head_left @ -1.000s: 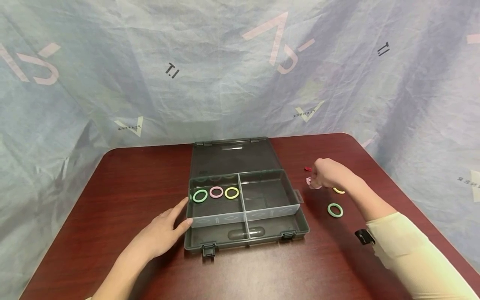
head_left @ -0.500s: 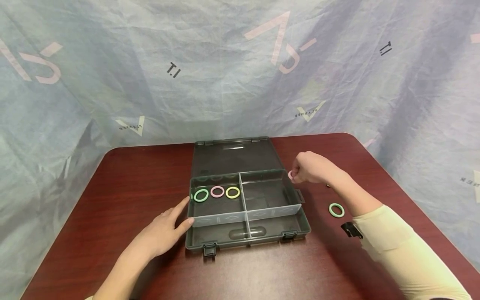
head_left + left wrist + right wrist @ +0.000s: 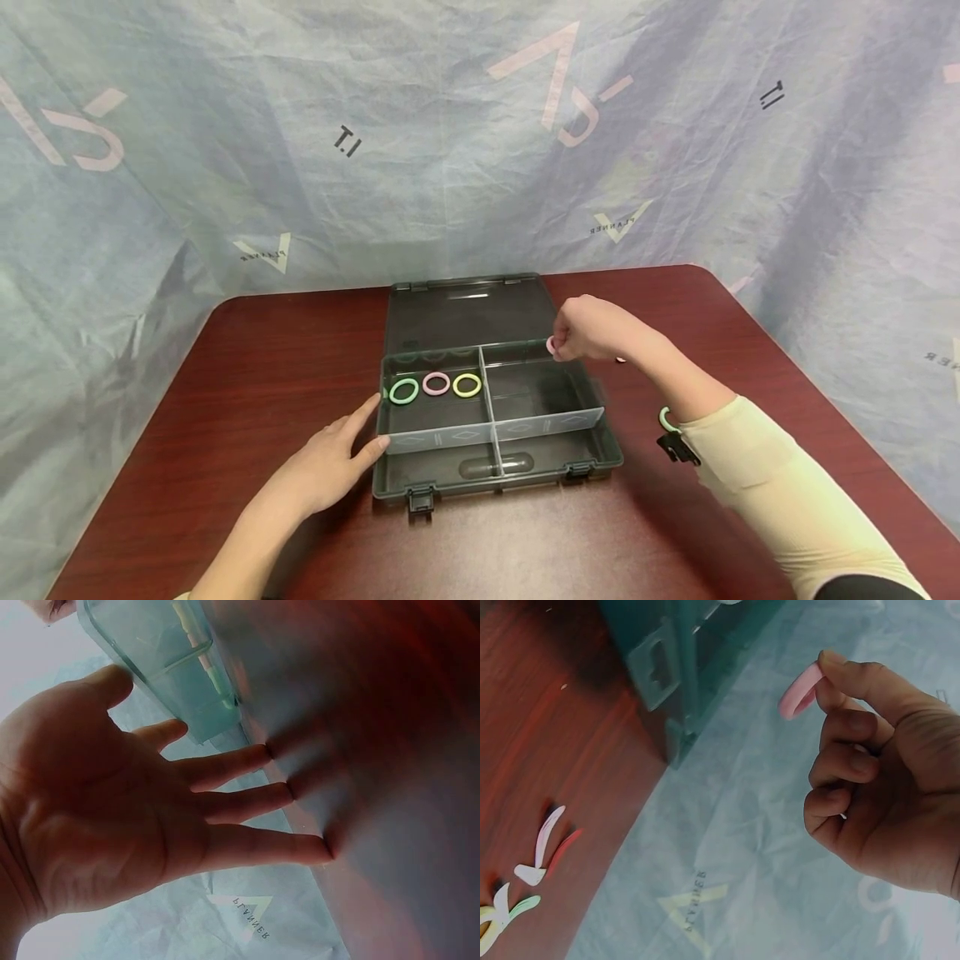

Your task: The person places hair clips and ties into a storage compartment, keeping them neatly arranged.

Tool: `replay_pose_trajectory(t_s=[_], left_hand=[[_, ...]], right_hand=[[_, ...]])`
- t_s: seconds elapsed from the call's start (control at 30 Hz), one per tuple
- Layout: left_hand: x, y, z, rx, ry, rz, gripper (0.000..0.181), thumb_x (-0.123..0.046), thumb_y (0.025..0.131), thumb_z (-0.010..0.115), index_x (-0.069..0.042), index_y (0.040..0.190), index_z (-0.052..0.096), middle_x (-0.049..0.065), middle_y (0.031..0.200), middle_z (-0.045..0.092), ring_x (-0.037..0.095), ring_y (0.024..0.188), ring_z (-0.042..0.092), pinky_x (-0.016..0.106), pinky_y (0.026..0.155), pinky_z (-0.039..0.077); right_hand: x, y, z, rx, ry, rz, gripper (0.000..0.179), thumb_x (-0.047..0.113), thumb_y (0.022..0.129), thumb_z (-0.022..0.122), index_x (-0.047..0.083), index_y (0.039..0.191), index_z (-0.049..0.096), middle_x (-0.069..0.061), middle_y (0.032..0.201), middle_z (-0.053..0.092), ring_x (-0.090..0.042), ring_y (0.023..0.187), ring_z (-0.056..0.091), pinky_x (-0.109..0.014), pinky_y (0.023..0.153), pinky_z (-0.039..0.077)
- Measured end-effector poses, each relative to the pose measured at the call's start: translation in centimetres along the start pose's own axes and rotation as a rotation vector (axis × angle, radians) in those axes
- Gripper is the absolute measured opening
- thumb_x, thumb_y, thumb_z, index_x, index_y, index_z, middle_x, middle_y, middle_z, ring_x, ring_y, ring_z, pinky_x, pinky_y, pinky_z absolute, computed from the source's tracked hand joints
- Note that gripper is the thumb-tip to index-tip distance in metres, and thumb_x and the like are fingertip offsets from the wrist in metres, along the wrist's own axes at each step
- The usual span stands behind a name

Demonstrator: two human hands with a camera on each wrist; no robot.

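My right hand (image 3: 603,329) pinches a pink ring (image 3: 793,691) between thumb and forefinger, the other fingers curled. It is above the far right corner of a dark translucent divided box (image 3: 427,419), whose lid (image 3: 465,317) lies folded back. In the box's back left compartment lie a green ring (image 3: 392,392), a second pink ring (image 3: 425,384) and a yellow ring (image 3: 455,385) in a row. My left hand (image 3: 322,467) rests at the box's left side, thumb and forefinger touching its edge. The left wrist view shows its other fingers straight, with fingertips on the table.
Another green ring (image 3: 665,419) lies right of the box, partly behind my right forearm. Small strip-shaped pieces, among them pink (image 3: 550,829), red (image 3: 561,853) and green (image 3: 525,906), lie on the brown table (image 3: 292,342). A printed cloth (image 3: 420,167) hangs behind.
My right hand has lifted the pink ring from the table on the right and carried it left to the box's far right corner. The left hand has stayed put.
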State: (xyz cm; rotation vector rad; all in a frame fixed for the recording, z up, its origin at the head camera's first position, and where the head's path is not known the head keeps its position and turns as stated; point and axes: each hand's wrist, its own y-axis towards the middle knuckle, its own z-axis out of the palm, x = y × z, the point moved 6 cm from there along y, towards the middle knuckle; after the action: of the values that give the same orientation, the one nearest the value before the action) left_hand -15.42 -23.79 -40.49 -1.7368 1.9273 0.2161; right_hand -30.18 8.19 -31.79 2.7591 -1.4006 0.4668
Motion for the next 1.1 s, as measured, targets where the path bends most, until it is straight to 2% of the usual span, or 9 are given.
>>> replay_pose_trajectory(t_s=[0.33, 0.6, 0.77, 1.1], left_hand=[[-0.1, 0.0, 0.0, -0.008, 0.007, 0.002, 0.075, -0.06, 0.103, 0.044, -0.02, 0.163, 0.023, 0.03, 0.153, 0.039, 0.056, 0.138, 0.036, 0.071, 0.104, 0.033], [-0.2, 0.0, -0.1, 0.005, 0.006, -0.007, 0.075, -0.06, 0.103, 0.044, -0.02, 0.163, 0.022, 0.03, 0.153, 0.038, 0.056, 0.138, 0.035, 0.071, 0.105, 0.032], [-0.1, -0.1, -0.1, 0.004, 0.004, -0.012, 0.074, -0.058, 0.103, 0.045, -0.021, 0.163, 0.022, 0.029, 0.154, 0.037, 0.055, 0.139, 0.035, 0.071, 0.105, 0.032], [0.0, 0.0, 0.0, -0.006, 0.004, 0.002, 0.074, -0.059, 0.103, 0.045, -0.022, 0.163, 0.022, 0.029, 0.153, 0.038, 0.055, 0.139, 0.035, 0.07, 0.105, 0.032]], right_hand=[[2.0, 1.4, 0.0, 0.011, 0.0, -0.035, 0.022, 0.016, 0.086, 0.075, 0.017, 0.065, 0.069, 0.01, 0.066, 0.062, -0.01, 0.061, 0.049, -0.03, 0.063, 0.044], [3.4, 2.3, 0.5, 0.016, 0.003, -0.081, 0.039, 0.014, 0.086, 0.072, 0.02, 0.054, 0.051, 0.013, 0.055, 0.045, -0.006, 0.055, 0.036, -0.027, 0.057, 0.032], [4.5, 2.8, 0.7, 0.037, 0.002, -0.086, 0.031, 0.015, 0.089, 0.072, 0.019, 0.059, 0.062, 0.011, 0.059, 0.054, -0.008, 0.057, 0.041, -0.028, 0.061, 0.038], [7.4, 4.1, 1.5, 0.088, -0.025, -0.106, 0.025, 0.015, 0.088, 0.077, 0.018, 0.064, 0.068, 0.01, 0.063, 0.057, -0.009, 0.058, 0.043, -0.028, 0.058, 0.039]])
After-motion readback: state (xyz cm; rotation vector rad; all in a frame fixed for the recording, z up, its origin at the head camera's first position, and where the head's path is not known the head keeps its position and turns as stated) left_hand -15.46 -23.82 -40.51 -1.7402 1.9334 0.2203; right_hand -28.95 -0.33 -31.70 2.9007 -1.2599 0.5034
